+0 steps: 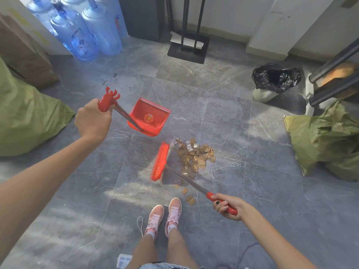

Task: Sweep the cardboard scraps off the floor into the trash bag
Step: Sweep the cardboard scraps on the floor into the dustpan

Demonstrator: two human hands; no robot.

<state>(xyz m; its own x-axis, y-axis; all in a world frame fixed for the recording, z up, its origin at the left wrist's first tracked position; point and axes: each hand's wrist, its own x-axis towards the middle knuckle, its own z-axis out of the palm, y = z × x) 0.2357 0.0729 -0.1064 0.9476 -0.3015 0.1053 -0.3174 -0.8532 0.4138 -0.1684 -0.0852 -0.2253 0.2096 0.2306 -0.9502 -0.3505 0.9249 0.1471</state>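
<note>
Brown cardboard scraps [196,156] are lying on the floor [252,191] ahead of the right hand [226,205], which is gripping the broom [160,162]. The left hand [93,119] is holding the dustpan [148,117] beyond the pile. The trash bag [275,76] is standing far right; its inside is hard to see.

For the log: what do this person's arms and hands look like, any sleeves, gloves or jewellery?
Both arms are bare to the frame edge: no sleeves, gloves, watch or bracelets visible. The left hand shows nothing worn. The right hand has dark polish on its fingernails.
</note>
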